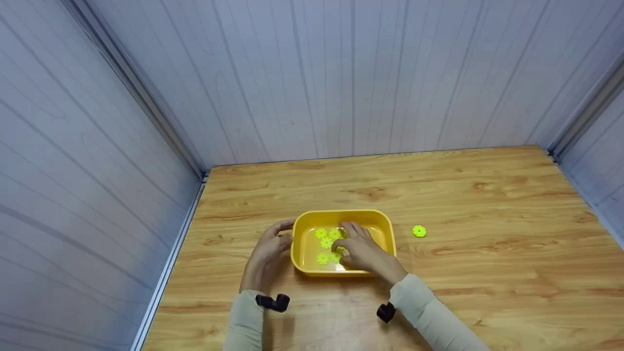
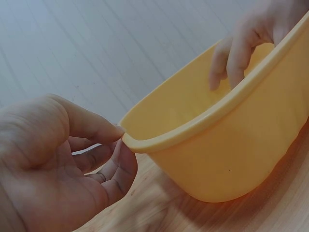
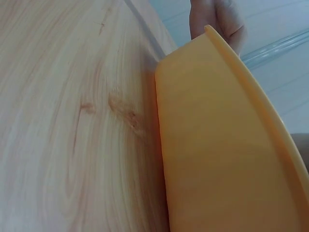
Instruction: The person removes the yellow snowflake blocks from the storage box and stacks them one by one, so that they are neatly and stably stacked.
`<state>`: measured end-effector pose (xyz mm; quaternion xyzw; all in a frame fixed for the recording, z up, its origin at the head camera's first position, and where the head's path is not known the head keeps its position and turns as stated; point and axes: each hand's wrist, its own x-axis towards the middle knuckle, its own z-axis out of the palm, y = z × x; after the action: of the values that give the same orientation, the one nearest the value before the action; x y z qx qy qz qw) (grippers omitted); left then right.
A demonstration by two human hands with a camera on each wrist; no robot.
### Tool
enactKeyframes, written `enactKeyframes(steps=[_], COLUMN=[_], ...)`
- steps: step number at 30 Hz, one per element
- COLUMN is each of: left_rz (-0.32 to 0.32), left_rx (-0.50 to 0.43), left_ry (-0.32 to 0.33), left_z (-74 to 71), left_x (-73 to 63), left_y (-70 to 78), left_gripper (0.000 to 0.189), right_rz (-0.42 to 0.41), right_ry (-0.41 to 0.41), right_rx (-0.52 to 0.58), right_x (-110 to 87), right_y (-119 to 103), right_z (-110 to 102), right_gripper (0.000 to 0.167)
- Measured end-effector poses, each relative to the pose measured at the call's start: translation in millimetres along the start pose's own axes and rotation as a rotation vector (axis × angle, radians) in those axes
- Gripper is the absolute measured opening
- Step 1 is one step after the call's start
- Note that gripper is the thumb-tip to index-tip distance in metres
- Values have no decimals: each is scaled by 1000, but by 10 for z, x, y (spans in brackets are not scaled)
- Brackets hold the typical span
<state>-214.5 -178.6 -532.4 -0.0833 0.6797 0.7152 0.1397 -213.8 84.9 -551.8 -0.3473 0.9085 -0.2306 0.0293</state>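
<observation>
A yellow plastic basin point(image 1: 336, 274) stands on the wooden table, with several bright yellow-green flower-shaped pieces point(image 1: 322, 258) on its floor. My left hand point(image 1: 268, 248) is at the basin's left end. In the left wrist view, the thumb and a curled finger of the left hand point(image 2: 63, 154) pinch the rim. My right hand point(image 1: 363, 251) reaches over the near right side into the basin, fingers spread and bent down among the pieces. Its palm hides some of them. The basin's outer wall point(image 3: 222, 130) fills much of the right wrist view.
One more flower-shaped piece point(image 1: 419, 231) lies on the table point(image 1: 487, 273) right of the basin. Pale wood-grain panels point(image 1: 312, 87) stand along the back and both sides. Both sleeves carry small black wrist cameras point(image 1: 386, 312).
</observation>
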Motion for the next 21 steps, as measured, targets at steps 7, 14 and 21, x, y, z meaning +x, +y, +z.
enactKeyframes(steps=[7,14,21], left_rz=[-8,-11,-2], left_rx=[0,-8,-5], left_ry=[1,-3,-4], left_z=[-5,-6,2], left_x=[11,15,-7], left_y=[-9,-14,3], left_gripper=[51,50,51], right_rz=[-8,9,10], right_ry=[-12,0,50], right_rx=[25,58,67], right_x=[6,18,8], right_y=[-7,4,10], right_z=[4,13,2], right_gripper=[20,23,19])
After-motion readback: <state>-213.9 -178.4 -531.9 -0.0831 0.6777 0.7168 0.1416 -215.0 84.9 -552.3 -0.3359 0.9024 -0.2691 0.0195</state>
